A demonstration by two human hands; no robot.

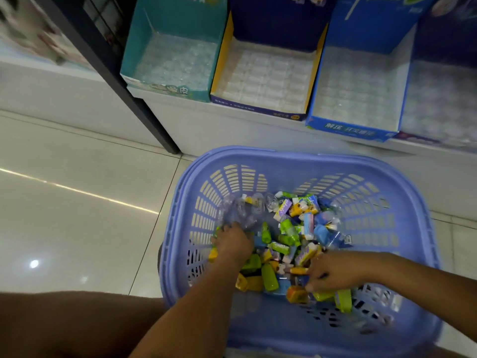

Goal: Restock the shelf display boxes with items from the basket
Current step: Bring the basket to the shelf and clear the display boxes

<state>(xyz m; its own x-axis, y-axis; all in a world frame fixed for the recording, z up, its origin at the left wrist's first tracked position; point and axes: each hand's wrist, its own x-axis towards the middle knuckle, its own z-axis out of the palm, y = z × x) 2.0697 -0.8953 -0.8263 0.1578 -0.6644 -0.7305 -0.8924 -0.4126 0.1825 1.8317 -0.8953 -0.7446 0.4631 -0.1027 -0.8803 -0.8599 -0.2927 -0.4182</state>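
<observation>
Left hand [232,241] buried in basket [258,152] items [286,226] — grip unclear; right hand [333,272] curled, hold unclear too. Pick 1 type per go, matched to display boxes [260,109].

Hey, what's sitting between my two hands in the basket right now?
Loose small packets, green, yellow and white, heaped between left hand and right hand in the basket, head view.
</observation>
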